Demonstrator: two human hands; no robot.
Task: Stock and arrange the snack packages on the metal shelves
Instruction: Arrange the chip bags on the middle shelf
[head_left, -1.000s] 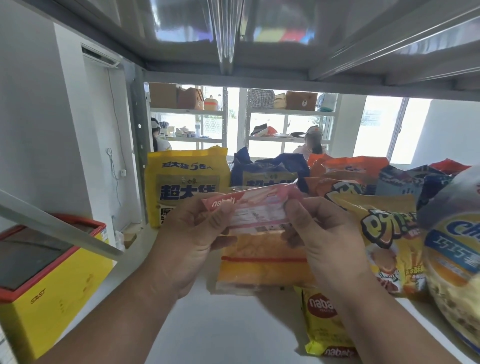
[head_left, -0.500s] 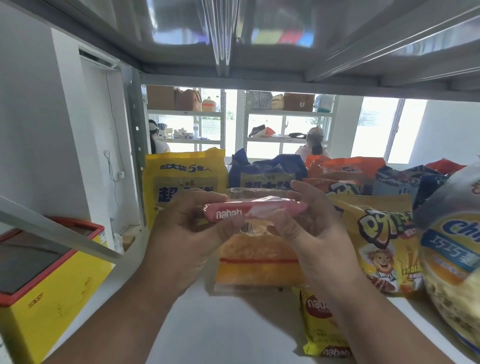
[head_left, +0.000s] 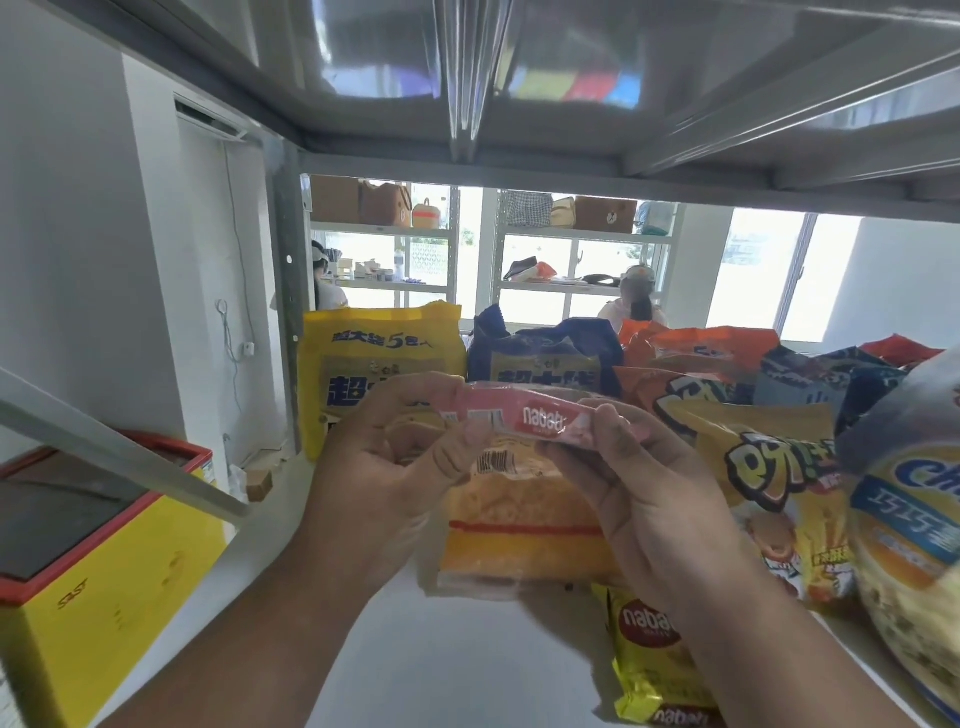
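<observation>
Hands: left hand (head_left: 400, 467) and right hand (head_left: 644, 493) pinch opposite ends of a pink Nabati pack (head_left: 524, 415).
Setting: above the metal shelf (head_left: 457, 665), before an orange cracker pack (head_left: 519, 530).

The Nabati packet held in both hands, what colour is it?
Pink, with a red logo patch; the pink Nabati packet shows in the head view.

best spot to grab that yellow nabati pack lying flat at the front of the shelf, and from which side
Probably by its near crimped end, from the front. The yellow nabati pack lies flat on the shelf, long axis running front to back, its far end under the right hand beside the orange bag. The near end sits free at the shelf edge, so a thumb-over pinch fits. Both hands hold the pink nabati pack.
</observation>
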